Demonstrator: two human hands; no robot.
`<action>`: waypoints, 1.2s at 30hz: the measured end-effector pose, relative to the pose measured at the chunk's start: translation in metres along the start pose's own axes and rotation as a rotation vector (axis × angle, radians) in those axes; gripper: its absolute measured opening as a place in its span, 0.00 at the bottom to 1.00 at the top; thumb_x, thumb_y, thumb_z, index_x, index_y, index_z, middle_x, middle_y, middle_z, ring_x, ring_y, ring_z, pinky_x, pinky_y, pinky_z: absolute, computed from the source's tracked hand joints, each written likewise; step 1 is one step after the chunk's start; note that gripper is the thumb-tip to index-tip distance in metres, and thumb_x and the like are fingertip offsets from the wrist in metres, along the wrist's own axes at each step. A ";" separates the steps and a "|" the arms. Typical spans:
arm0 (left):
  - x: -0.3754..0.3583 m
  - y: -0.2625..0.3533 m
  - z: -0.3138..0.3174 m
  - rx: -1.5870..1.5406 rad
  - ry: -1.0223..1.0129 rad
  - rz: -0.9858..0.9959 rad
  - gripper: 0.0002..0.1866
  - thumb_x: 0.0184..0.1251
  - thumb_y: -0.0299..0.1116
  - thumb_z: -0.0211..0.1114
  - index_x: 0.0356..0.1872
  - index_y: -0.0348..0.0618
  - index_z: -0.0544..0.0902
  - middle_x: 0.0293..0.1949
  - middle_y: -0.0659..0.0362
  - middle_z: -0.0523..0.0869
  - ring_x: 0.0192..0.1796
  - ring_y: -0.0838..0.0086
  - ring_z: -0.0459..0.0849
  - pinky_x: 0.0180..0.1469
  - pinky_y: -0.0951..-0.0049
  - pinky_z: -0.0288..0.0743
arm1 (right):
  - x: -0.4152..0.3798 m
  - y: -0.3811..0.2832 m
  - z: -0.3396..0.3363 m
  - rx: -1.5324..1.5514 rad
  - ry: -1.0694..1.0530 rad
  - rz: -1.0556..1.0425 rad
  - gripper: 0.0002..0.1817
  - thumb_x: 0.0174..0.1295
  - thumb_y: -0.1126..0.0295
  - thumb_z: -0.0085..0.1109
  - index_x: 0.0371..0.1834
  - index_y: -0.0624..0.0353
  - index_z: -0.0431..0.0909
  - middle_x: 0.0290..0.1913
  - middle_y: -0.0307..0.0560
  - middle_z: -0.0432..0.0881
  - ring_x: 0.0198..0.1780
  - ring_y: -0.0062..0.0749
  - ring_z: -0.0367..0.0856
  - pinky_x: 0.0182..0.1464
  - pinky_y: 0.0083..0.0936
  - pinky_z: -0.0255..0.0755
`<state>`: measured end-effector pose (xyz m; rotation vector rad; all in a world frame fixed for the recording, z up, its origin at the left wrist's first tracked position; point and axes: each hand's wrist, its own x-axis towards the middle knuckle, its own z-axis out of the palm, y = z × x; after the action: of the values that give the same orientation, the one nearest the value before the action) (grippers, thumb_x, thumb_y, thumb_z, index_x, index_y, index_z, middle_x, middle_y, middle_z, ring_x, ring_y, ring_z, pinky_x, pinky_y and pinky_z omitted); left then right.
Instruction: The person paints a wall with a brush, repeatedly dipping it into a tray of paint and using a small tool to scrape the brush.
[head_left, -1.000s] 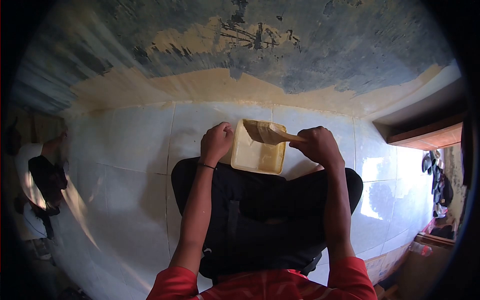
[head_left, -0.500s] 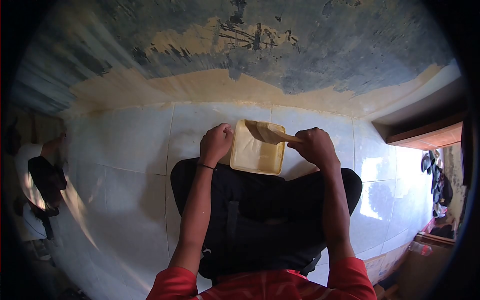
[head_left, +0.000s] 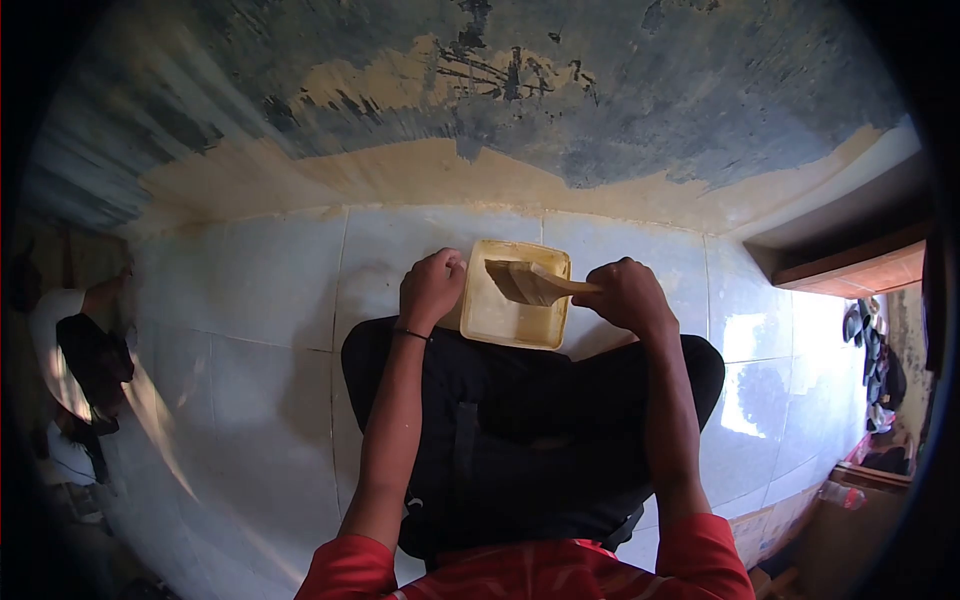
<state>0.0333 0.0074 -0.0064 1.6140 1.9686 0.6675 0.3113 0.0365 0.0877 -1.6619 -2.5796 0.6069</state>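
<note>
A square, pale yellow tub (head_left: pixel 478 327) sits on the tiles just in front of my crossed legs, with light liquid inside. My right hand (head_left: pixel 628 295) is closed round the wooden handle of a wide paintbrush (head_left: pixel 537 285), whose dark bristles point left over the inside of the tub. Whether the bristles touch the liquid is hard to tell. At the tub's left side is my left hand (head_left: pixel 433 288), with its fingers curled in; whether it grips the rim or anything else is hidden.
Ahead rises a wall (head_left: pixel 430 170) with patchy grey and tan paint. At the far left is another person (head_left: pixel 60 340). A wooden ledge (head_left: pixel 850 270) juts out on the right, near shoes (head_left: pixel 868 345) and a plastic bottle (head_left: pixel 842 495).
The brush has moved from the tub's top edge down toward its middle and now lies more level. My right hand has shifted slightly with it; my left hand has hardly moved.
</note>
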 end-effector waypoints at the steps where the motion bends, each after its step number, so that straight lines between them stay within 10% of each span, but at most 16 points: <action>1: 0.000 -0.001 0.001 0.007 0.012 0.008 0.13 0.62 0.38 0.60 0.43 0.44 0.82 0.40 0.56 0.86 0.44 0.61 0.84 0.45 0.66 0.77 | 0.000 0.000 0.000 0.012 -0.006 0.004 0.14 0.50 0.56 0.67 0.24 0.57 0.83 0.22 0.51 0.81 0.26 0.47 0.81 0.32 0.37 0.76; 10: -0.001 0.002 -0.001 0.028 -0.051 -0.032 0.13 0.62 0.37 0.59 0.43 0.43 0.82 0.40 0.55 0.86 0.45 0.61 0.84 0.47 0.66 0.76 | 0.004 -0.016 0.006 0.070 -0.182 0.144 0.22 0.57 0.56 0.61 0.52 0.54 0.77 0.33 0.56 0.84 0.37 0.50 0.84 0.44 0.39 0.77; 17: 0.000 -0.003 0.002 0.014 -0.087 -0.027 0.13 0.61 0.35 0.59 0.43 0.41 0.82 0.39 0.52 0.86 0.45 0.61 0.85 0.47 0.66 0.77 | 0.014 -0.011 0.035 0.275 -0.314 0.043 0.17 0.61 0.61 0.55 0.50 0.56 0.77 0.34 0.58 0.84 0.42 0.50 0.82 0.48 0.38 0.75; 25: -0.001 -0.005 0.003 0.021 -0.110 -0.029 0.17 0.61 0.32 0.56 0.51 0.43 0.77 0.38 0.49 0.86 0.44 0.56 0.84 0.48 0.60 0.76 | 0.018 -0.021 0.034 0.552 -0.450 0.175 0.14 0.60 0.66 0.54 0.48 0.57 0.78 0.26 0.48 0.84 0.26 0.26 0.83 0.32 0.23 0.76; 36: 0.003 -0.003 0.006 0.040 -0.201 -0.057 0.19 0.62 0.30 0.51 0.55 0.45 0.75 0.40 0.48 0.86 0.44 0.56 0.84 0.48 0.62 0.76 | 0.017 -0.026 0.034 0.586 -0.436 0.120 0.13 0.60 0.69 0.53 0.46 0.60 0.78 0.27 0.51 0.84 0.30 0.30 0.85 0.35 0.26 0.77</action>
<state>0.0349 0.0097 -0.0134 1.5760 1.8833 0.4288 0.2736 0.0316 0.0616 -1.6014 -2.1878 1.6976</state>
